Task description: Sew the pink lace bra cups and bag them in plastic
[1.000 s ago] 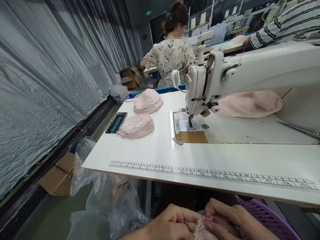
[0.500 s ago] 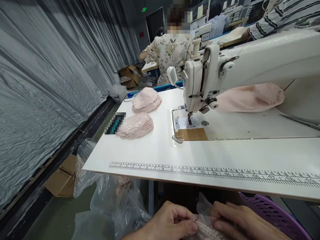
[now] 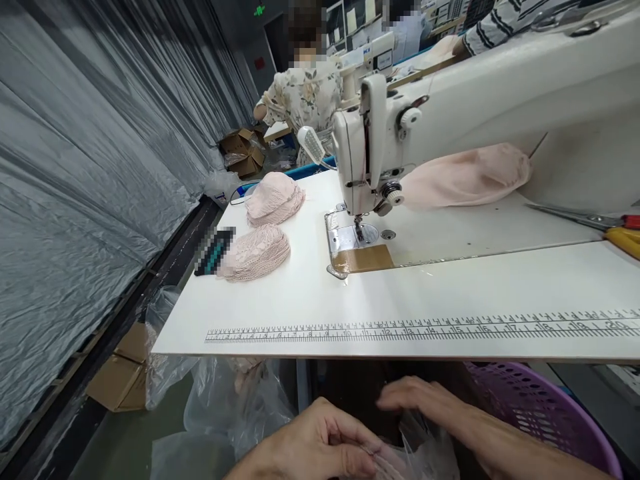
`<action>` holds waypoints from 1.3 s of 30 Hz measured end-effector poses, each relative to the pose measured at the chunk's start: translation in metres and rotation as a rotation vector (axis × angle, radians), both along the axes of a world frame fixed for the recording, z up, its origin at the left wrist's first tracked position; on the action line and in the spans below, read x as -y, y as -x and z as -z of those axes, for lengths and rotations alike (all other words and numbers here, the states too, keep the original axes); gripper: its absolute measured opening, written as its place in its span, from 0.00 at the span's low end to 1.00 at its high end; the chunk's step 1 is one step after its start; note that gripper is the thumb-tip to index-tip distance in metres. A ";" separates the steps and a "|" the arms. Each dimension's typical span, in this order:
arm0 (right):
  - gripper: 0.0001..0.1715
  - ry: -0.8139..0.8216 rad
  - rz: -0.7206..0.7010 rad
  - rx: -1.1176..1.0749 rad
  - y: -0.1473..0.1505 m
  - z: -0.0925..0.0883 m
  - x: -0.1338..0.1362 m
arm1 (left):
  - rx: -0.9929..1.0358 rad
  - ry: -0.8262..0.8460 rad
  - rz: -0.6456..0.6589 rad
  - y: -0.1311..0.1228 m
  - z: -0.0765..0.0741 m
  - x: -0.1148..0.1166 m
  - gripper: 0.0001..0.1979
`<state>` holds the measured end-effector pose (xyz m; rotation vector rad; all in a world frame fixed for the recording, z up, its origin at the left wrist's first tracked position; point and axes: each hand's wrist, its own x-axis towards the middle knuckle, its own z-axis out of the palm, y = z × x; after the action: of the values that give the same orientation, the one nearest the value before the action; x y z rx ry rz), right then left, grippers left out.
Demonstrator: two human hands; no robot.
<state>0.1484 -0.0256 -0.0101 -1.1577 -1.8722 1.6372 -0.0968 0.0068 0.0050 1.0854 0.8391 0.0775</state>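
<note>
The left hand (image 3: pixel 325 443), at the bottom centre of the frame, has thumb and forefinger pinched together on a pale pink cloth (image 3: pixel 393 465), most of which is cut off by the bottom edge. The right hand (image 3: pixel 425 400), just to the right, has its fingers stretched out toward the left; its underside is hidden, so I cannot tell whether it grips anything. Clear film (image 3: pixel 430 453) lies between the hands, its crumpled folds hard to separate from the cloth. At lower right, the forearm partly covers a purple basket (image 3: pixel 575 417). Above the hands runs the table (image 3: pixel 280 300), with a printed ruler (image 3: pixel 425 331) along its near edge. Two pink stacks (image 3: pixel 257 253) sit left of centre, the nearer one touching a pixelated patch that masks whatever lies there. The sewing machine (image 3: pixel 360 147) fills the upper right, and its arm partly hides a pink piece (image 3: pixel 465 179). Scissors (image 3: pixel 575 215) lie at the right edge, handles cut off. Beyond, at top centre, a co-worker (image 3: pixel 307 87) faces away, head blurred; at upper right only a striped sleeve (image 3: pixel 493 30) of another person is clear.
</note>
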 end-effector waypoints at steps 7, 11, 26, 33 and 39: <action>0.17 0.064 -0.134 0.201 0.018 -0.007 -0.013 | 0.015 -0.011 -0.108 0.010 0.013 0.003 0.24; 0.12 0.152 -0.094 0.239 0.013 -0.004 -0.004 | 0.022 -0.011 -0.143 0.017 0.015 0.003 0.25; 0.09 0.283 -0.137 0.155 0.014 0.001 -0.015 | -0.157 -0.012 0.070 -0.009 0.015 0.004 0.29; 0.10 0.175 -0.189 0.209 0.014 0.011 -0.011 | -0.107 -0.006 0.038 0.004 0.015 0.001 0.21; 0.08 0.150 -0.204 0.261 0.019 0.005 -0.013 | -0.146 -0.049 0.091 0.001 0.016 0.000 0.20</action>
<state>0.1294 -0.0122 -0.0147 -1.3348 -2.1193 1.8382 -0.0973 0.0067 -0.0109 1.1841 0.9210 -0.0586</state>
